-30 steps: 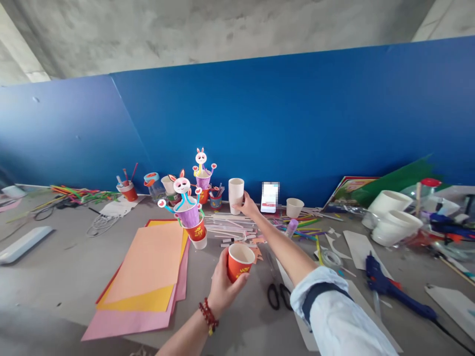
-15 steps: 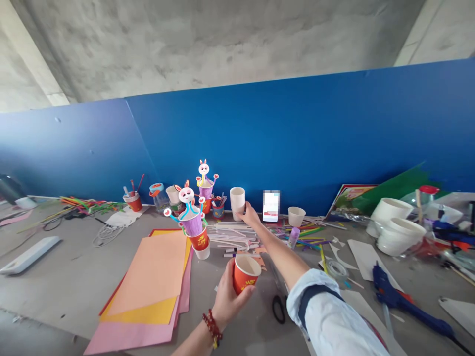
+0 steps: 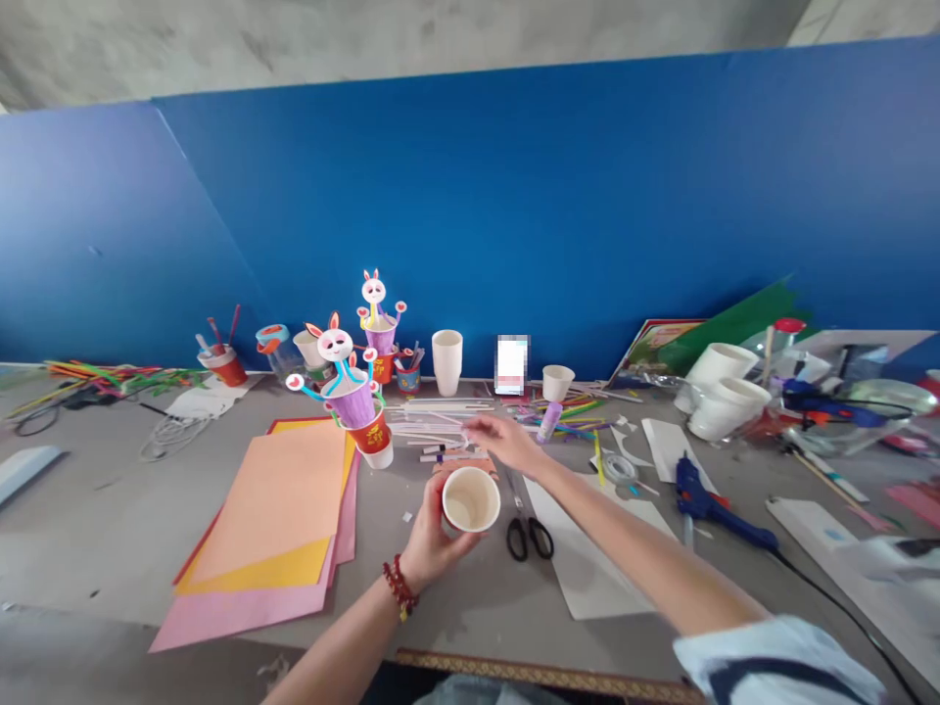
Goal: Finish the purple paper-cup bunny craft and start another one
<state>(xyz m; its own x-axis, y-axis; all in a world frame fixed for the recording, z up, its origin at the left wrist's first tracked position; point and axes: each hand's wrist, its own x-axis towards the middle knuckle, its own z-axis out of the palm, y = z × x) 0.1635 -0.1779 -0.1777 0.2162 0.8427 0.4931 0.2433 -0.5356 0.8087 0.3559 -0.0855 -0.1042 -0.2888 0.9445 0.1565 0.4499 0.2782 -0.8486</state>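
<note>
We have the paper cup (image 3: 471, 501) in our left hand (image 3: 427, 544), fingers wrapped round it, beside the scissors (image 3: 528, 522); right hand (image 3: 506, 443) near the straws (image 3: 439, 428), fingers bent, can't tell if pinching.

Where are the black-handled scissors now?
In the head view, right of centre, the scissors lie between the held red paper cup and the white paper sheet.

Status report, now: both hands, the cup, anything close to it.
Left hand gripping round red paper cup, white inside showing. Right hand near thin pale strips, grip unclear. Black-handled scissors close by, right of cup.
</note>
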